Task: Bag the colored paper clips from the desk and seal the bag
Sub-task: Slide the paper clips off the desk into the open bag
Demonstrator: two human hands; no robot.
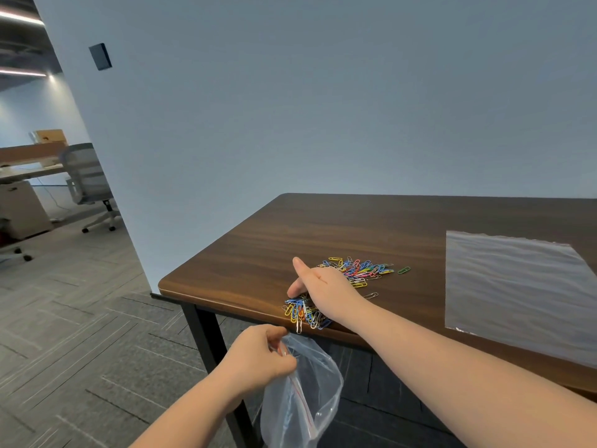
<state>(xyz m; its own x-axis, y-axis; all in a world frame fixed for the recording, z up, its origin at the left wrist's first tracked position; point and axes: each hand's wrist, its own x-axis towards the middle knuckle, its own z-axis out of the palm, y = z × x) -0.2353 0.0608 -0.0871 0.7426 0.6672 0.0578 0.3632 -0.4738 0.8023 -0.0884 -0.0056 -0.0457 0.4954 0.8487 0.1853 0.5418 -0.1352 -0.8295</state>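
Note:
Coloured paper clips lie on the dark wooden desk (323,227) in two heaps. One heap (361,268) sits further in. A second heap (305,313) lies right at the desk's front edge, with one clip hanging over it. My right hand (318,286) rests flat on the desk, its fingers spread over the near heap and its thumb raised. My left hand (258,354) pinches the mouth of a clear zip bag (303,399) with a red seal strip. The bag hangs below the desk edge, just under the near heap.
Another clear plastic bag (517,286) lies flat on the desk's right side. A single green clip (403,270) and a silver clip (371,295) lie apart from the heaps. A wall stands behind the desk; an office chair (87,182) and grey carpet are at left.

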